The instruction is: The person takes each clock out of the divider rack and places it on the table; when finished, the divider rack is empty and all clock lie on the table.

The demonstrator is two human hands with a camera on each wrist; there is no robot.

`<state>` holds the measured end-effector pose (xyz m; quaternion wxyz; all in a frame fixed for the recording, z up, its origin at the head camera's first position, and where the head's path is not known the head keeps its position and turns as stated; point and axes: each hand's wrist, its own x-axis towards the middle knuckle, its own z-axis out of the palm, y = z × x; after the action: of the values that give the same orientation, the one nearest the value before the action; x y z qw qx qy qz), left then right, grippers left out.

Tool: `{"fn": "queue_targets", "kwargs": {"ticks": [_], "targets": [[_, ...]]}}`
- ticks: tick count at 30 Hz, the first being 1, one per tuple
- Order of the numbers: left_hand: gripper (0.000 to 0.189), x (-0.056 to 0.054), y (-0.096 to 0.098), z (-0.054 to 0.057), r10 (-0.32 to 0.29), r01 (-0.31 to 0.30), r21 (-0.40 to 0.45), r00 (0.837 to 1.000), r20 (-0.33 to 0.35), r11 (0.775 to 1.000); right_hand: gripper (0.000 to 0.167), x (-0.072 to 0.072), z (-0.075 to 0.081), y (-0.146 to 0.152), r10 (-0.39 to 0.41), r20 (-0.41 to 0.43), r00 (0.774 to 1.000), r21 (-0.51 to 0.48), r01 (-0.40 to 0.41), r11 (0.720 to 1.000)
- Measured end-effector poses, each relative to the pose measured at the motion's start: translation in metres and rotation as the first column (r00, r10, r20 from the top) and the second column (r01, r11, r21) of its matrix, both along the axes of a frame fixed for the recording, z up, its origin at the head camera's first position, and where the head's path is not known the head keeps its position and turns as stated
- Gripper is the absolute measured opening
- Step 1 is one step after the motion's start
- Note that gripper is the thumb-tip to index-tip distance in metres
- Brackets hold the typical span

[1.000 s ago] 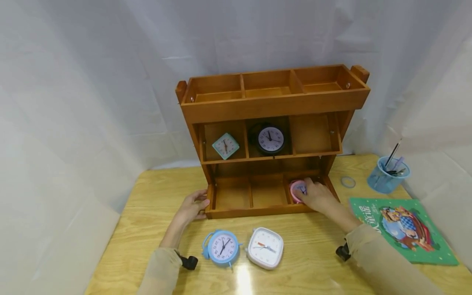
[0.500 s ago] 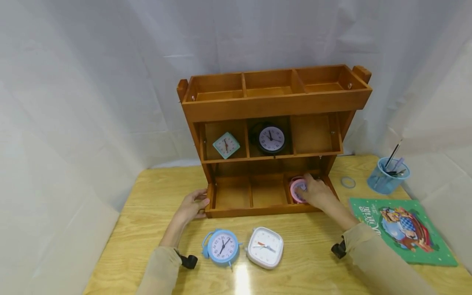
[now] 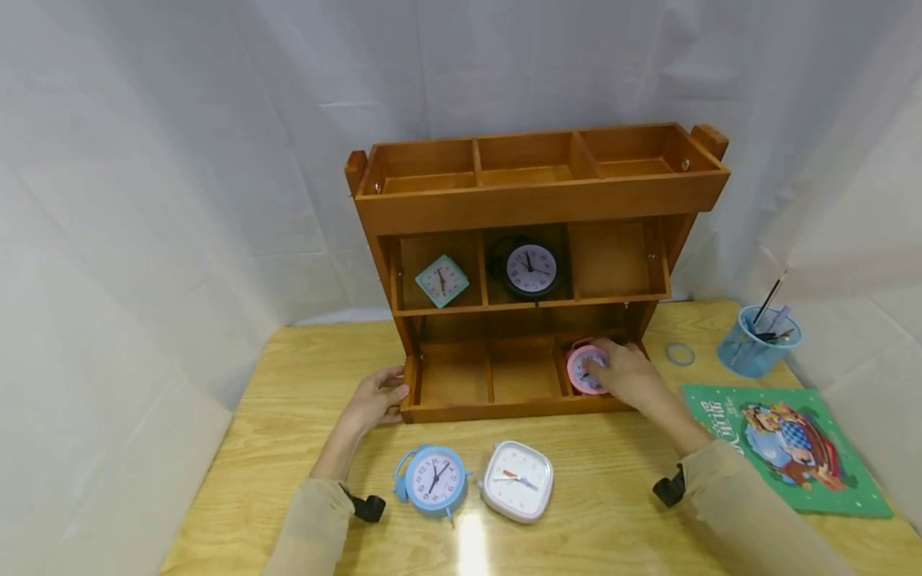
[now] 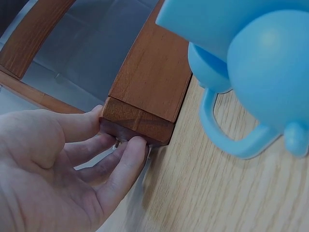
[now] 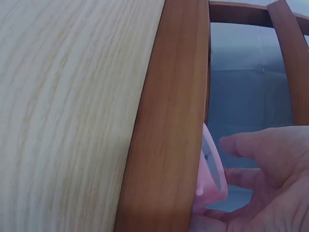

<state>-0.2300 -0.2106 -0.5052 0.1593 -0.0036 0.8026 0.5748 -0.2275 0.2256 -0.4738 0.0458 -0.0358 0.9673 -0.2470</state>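
A pink alarm clock (image 3: 587, 370) stands in the lower right compartment of the wooden shelf (image 3: 540, 206). My right hand (image 3: 628, 374) holds it from the right side, thumb in front of the face. In the right wrist view, the shelf's front board partly hides the pink clock (image 5: 212, 179); my fingers reach behind it. My left hand (image 3: 374, 400) grips the shelf's lower left corner, fingers bent around the wooden end (image 4: 137, 118). On the table in front lie a blue twin-bell alarm clock (image 3: 435, 478) and a white square clock (image 3: 517, 482).
On the middle tier sit a mint square clock (image 3: 442, 281) and a black round clock (image 3: 531, 268). To the right are a blue pen cup (image 3: 752, 352), a tape ring (image 3: 680, 354) and a green picture book (image 3: 788, 448). A curtain (image 3: 180, 160) hangs behind.
The pink clock has shifted slightly right, and more of its face shows. My right hand has moved slightly with it. My left hand stays at the shelf corner.
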Motion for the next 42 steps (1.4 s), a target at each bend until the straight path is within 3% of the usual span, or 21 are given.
{"fn": "queue_targets", "kwargs": {"ticks": [8,12,16,20,29,36,42], "targets": [[0.055,-0.001,0.0,0.001,0.003,-0.003,0.0,1.0,-0.003,1.0,0.05,0.001,0.006,0.003,0.004,-0.049,0.999,-0.014,-0.005,1.0],[0.055,-0.001,0.0,0.001,0.003,-0.003,0.0,1.0,-0.002,1.0,0.049,-0.003,0.005,0.01,0.033,-0.04,0.999,-0.124,-0.038,0.992],[0.055,-0.001,0.0,0.002,0.004,-0.004,-0.001,1.0,-0.003,1.0,0.048,-0.008,0.001,0.017,0.074,0.031,0.997,-0.333,-0.059,0.941],[0.055,-0.001,-0.001,0.003,0.004,-0.004,-0.004,1.0,-0.007,1.0,0.049,-0.009,0.0,0.022,0.101,0.108,0.989,-0.439,-0.043,0.897],[0.056,-0.001,-0.003,0.004,-0.004,0.004,-0.006,1.0,-0.012,1.0,0.058,-0.017,0.003,0.038,0.187,0.235,0.954,-0.53,-0.035,0.848],[0.055,0.0,-0.002,0.002,0.021,-0.021,-0.001,1.0,-0.007,1.0,0.063,-0.023,0.005,0.039,0.234,0.309,0.922,-0.562,-0.022,0.827],[0.054,-0.001,0.0,-0.002,0.015,-0.015,0.0,1.0,-0.003,1.0,0.069,-0.023,0.006,0.04,0.261,0.316,0.912,-0.581,-0.031,0.813]]}}
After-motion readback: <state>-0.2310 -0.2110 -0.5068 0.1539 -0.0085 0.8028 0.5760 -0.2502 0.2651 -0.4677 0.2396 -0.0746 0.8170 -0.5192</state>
